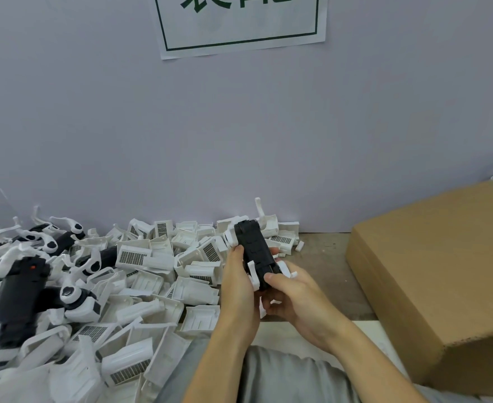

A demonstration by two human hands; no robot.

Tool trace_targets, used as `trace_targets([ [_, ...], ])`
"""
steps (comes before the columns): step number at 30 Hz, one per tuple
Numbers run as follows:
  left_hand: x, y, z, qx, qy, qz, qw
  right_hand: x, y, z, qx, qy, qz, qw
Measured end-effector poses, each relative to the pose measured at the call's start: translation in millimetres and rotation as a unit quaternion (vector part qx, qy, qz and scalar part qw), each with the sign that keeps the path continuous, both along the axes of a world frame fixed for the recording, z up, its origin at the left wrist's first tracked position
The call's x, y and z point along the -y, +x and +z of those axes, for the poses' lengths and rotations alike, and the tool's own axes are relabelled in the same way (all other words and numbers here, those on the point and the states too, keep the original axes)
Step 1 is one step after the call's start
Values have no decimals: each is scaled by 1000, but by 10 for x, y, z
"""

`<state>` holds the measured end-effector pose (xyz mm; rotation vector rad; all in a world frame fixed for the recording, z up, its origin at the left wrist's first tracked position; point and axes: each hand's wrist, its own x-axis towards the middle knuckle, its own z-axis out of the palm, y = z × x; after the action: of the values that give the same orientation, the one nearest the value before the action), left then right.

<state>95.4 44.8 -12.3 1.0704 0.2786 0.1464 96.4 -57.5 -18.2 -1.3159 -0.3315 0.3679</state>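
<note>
Fingers of both hands curl round the black drone body at middle frame. The right hand presses its thumb on the near end; the left hand grips the side. I think a white clip is being snapped on; next, push hard. White parts crowd the left, a cardboard box the right, with bare table between.

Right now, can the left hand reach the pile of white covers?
Probably yes: the pile of white covers lies right beside the left hand, nothing between them, though that hand grips the black body and must free itself.
</note>
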Motion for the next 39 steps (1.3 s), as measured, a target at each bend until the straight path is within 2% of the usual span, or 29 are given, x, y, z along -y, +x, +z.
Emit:
trace_targets([
  [8, -25, -13, 7, 9, 4, -3, 1000, 8, 29, -39, 6, -2, 18, 1000],
  [16, -16, -24, 12, 2, 23, 2, 1000, -22, 16, -54, 26, -32, -12, 999],
  [30, -26, 13, -47, 6, 46, 23, 999, -5, 20, -47, -13, 10, -4, 1000],
  [39, -32, 41, -50, -5, 38, 30, 999, -8, 8, -51, 8, -10, 21, 1000],
])
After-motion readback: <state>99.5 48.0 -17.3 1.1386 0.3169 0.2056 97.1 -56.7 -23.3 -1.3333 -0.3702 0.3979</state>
